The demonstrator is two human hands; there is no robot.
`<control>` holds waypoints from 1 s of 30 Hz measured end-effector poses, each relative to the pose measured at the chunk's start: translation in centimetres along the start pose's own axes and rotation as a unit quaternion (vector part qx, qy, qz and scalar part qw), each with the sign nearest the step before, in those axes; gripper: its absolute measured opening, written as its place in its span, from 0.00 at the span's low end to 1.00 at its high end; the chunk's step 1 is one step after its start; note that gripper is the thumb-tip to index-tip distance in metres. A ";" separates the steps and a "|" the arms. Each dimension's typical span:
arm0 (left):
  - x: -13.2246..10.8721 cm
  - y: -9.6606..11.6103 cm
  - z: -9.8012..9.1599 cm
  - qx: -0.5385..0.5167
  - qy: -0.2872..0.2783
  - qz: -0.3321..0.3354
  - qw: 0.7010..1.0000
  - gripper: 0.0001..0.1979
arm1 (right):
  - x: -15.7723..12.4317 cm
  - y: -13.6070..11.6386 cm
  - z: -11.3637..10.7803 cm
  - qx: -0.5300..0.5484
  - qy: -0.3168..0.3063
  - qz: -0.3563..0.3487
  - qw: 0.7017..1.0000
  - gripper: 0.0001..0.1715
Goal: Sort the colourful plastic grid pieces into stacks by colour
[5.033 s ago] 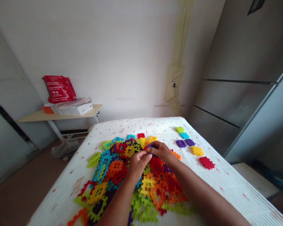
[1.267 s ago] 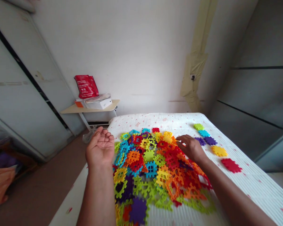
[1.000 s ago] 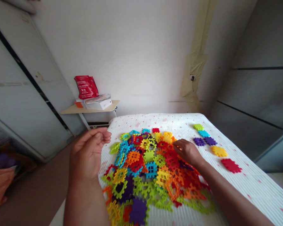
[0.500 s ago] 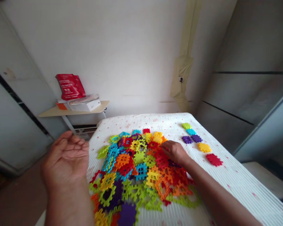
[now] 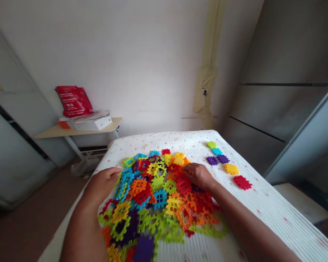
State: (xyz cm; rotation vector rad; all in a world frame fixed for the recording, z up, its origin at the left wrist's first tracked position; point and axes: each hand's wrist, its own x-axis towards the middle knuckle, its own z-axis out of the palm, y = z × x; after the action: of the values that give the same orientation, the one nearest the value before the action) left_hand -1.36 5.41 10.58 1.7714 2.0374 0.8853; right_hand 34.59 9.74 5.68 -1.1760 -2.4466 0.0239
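A heap of colourful plastic interlocking building pieces with toothed edges lies on the cloth-covered table; many have window-like cutouts. My left hand is at the heap's left edge, back turned up, fingers curled beside the blue pieces. What its fingertips hold, if anything, is hidden. On the heap's right side rests my right hand, fingers bent and closed down by the red pieces. Whatever lies under those fingers is covered by the hand.
Right of the heap, a separate line holds a green piece, a blue piece, two purple pieces, a yellow piece and a red piece. A small side table with a red bag stands left.
My left hand has come from palm-up in the air at the left to the heap's left edge, turning over and covering a green piece there. My right hand stays at nearly the same spot.
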 end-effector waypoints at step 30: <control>0.8 -1.8 4.8 0.110 -0.065 -0.061 0.990 0.17 | 0.0 0.8 -0.1 0.004 0.017 0.004 1.000 0.13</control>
State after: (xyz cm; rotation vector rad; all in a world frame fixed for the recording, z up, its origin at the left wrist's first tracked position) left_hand -0.08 7.29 5.88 1.7377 2.2013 0.5118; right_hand 35.20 10.24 5.63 -1.1743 -2.4104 0.0157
